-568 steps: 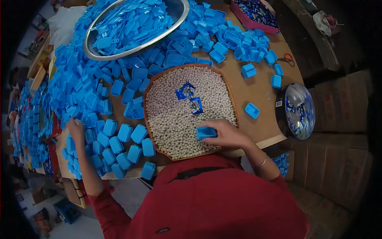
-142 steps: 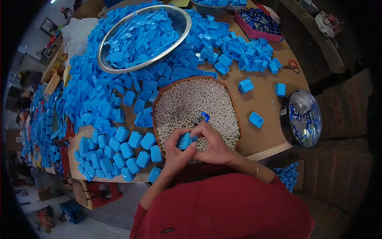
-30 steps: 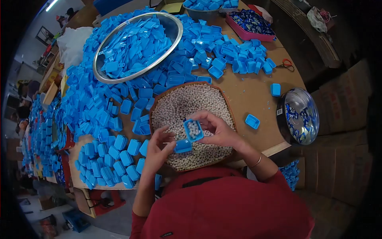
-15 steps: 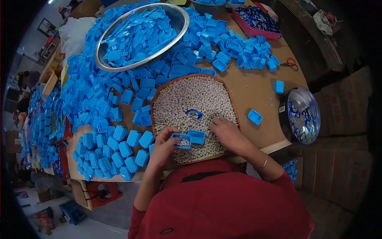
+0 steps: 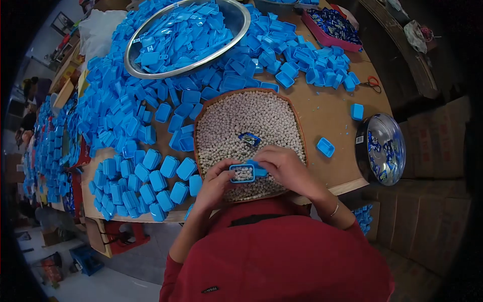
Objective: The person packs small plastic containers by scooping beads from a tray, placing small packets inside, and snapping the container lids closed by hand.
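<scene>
A small blue box [image 5: 243,173] filled with pale round pieces is in my left hand [image 5: 217,184], whose fingers close on its left side. Its blue lid [image 5: 260,170] hangs open on the right, and my right hand [image 5: 279,163] holds that lid with bent fingers. Both hands are over an orange-rimmed tray [image 5: 303,138] full of the same pale pieces. A blue printed packet [image 5: 249,139] lies on the pieces just beyond my hands.
A metal bowl [image 5: 245,31] of blue lids rests on heaped blue boxes [image 5: 115,105]. Closed boxes [image 5: 178,193] sit at the left front. At right are a loose box [image 5: 325,147], a round tin [image 5: 360,146] with packets, orange-handled scissors [image 5: 373,84] and a pink tray [image 5: 347,46].
My right hand has moved left from the tray's right side onto the lid. The filled box remains in my left hand and has shifted slightly right.
</scene>
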{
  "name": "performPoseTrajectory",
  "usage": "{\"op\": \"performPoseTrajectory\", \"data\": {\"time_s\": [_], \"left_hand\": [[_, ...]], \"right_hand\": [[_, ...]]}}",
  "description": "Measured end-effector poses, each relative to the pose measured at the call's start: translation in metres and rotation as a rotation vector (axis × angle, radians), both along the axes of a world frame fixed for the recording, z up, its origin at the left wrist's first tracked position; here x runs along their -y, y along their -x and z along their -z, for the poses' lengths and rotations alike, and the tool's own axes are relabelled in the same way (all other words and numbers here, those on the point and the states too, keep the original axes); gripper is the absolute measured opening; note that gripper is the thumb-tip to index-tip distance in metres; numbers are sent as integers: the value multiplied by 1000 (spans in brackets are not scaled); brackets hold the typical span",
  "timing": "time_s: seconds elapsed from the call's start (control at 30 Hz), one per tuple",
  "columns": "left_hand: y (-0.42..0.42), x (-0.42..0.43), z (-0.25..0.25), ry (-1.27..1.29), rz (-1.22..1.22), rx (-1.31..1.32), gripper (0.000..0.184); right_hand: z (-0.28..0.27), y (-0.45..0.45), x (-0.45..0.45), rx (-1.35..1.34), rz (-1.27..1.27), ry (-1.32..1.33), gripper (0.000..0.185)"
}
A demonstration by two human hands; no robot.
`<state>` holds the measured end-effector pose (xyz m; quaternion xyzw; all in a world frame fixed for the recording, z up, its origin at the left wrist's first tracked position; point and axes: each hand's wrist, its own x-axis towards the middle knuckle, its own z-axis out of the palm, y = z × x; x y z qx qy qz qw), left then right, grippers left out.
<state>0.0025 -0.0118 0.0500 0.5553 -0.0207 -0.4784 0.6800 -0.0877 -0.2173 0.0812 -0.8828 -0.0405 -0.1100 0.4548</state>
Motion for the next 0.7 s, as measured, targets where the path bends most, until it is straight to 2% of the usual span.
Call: {"op": "performPoseTrajectory", "data": {"time_s": [0.07,0.2,0.33,0.43,0.47,0.6,0.63,0.7], "left_hand": [[0,-2,-3,-11,-10,-15,29],[-5,1,-5,-69,39,57,30],[-3,5,10,-96,69,255,30],[-3,11,27,-107,-56,304,24],[-3,12,27,-106,-86,308,22],[-1,16,4,-119,-133,169,16],[-1,19,5,-13,-129,280,15],[3,23,-9,-25,-81,334,14]], "right_hand": [[11,8,12,-21,116,2,13],[37,27,31,-170,103,320,10],[31,28,35,-51,156,227,9],[21,12,61,130,296,142,7],[20,6,73,100,354,119,7],[22,-20,104,101,439,87,8],[22,-22,107,116,447,99,8],[23,-26,103,124,415,164,8]]}}
